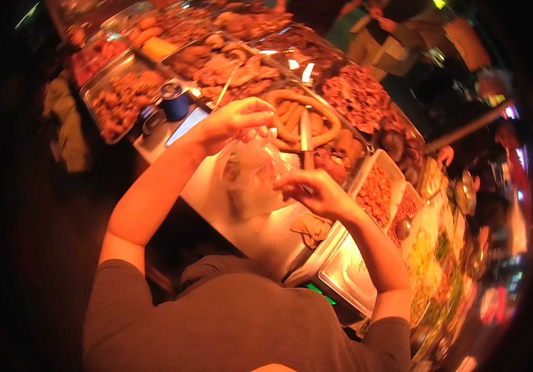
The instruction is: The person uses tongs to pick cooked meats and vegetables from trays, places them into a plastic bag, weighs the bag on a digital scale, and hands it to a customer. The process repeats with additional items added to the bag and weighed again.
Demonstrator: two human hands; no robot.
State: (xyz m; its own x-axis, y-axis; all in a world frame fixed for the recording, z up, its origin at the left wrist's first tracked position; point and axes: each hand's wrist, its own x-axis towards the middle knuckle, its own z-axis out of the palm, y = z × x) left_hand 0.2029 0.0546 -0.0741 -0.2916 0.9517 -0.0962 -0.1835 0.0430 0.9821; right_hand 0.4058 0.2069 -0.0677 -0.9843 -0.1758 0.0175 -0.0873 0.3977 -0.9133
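Between my hands hangs a clear plastic bag (259, 186) with food in it, over a white cutting board (210, 190). My left hand (241, 122) is at the bag's upper edge with its fingers curled and pinched there. My right hand (310, 188) is at the bag's right side, its fingers bent near the plastic; whether they grip it is not plain. Just beyond, a knife (306, 135) lies by a tray with a coiled sausage (336, 128). Below my right hand a crumpled cloth (312, 229) rests on the board.
A weighing scale (348, 269) with a metal pan stands at the near right. Metal trays of cooked meat (124, 97) fill the far side. White tubs of diced food (374, 193) are to the right. A phone (187, 125) and a blue can (174, 103) sit at the left. People stand across the stall.
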